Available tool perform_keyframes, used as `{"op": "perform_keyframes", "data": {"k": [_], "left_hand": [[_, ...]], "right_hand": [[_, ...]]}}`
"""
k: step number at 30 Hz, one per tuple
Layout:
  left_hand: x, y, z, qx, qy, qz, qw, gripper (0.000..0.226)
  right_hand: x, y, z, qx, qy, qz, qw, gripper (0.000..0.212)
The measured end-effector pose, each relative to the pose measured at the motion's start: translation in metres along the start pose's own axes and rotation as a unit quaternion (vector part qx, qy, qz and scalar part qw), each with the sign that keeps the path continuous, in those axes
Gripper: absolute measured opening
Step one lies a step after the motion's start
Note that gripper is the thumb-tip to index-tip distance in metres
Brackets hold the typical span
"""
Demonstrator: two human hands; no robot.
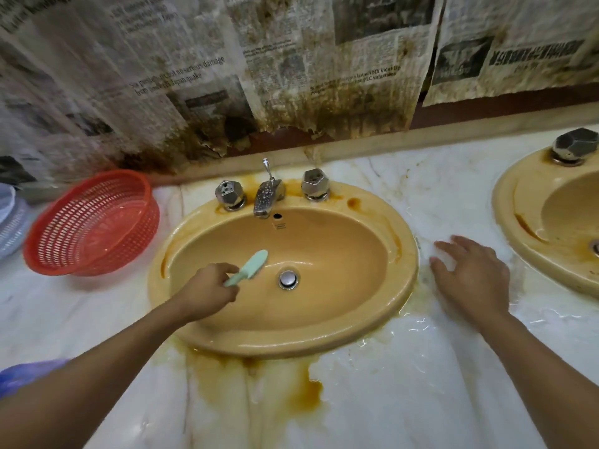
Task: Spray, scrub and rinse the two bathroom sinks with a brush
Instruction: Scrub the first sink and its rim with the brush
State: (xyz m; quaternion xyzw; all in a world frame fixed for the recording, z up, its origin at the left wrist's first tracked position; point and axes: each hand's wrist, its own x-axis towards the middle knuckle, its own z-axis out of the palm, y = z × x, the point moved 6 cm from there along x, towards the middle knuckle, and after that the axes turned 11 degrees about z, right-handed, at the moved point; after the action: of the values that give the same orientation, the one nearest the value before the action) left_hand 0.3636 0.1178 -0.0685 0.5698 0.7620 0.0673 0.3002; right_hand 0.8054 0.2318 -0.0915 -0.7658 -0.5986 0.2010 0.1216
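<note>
A tan oval sink (327,338) sits in the middle of a white marble counter (421,377). My left hand (207,291) grips the handle of a pale green brush (251,267), whose head lies over the left inner wall of the bowl, left of the chrome drain (287,279). My right hand (470,273) hovers or rests with spread fingers on the wet counter between the two sinks. The second tan sink (525,228) is partly cut off at the right edge. A chrome tap (266,197) with two knobs stands at the back rim.
A red plastic basket (94,222) leans on the counter to the left, with a pale basket (9,222) beyond it. Stained newspaper (291,59) covers the wall behind. Rusty stains and water spread on the counter in front of the sink (291,390). Something purple (22,374) lies at lower left.
</note>
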Motion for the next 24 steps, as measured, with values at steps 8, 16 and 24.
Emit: {"op": "perform_keyframes", "data": {"k": [8,16,24], "left_hand": [[-0.044,0.072,0.003,-0.311,0.223,0.053,0.922,0.039],[-0.071,0.093,0.004,-0.403,0.292,0.033,0.867,0.019],[-0.063,0.080,-0.005,-0.398,0.180,0.097,0.894,0.044]], "right_hand": [[-0.088,-0.175,-0.001,0.196,-0.197,-0.099,0.955,0.027],[-0.124,-0.244,0.031,0.236,-0.328,0.006,0.915,0.031],[-0.119,-0.255,0.037,0.268,-0.367,0.108,0.884,0.025]]}}
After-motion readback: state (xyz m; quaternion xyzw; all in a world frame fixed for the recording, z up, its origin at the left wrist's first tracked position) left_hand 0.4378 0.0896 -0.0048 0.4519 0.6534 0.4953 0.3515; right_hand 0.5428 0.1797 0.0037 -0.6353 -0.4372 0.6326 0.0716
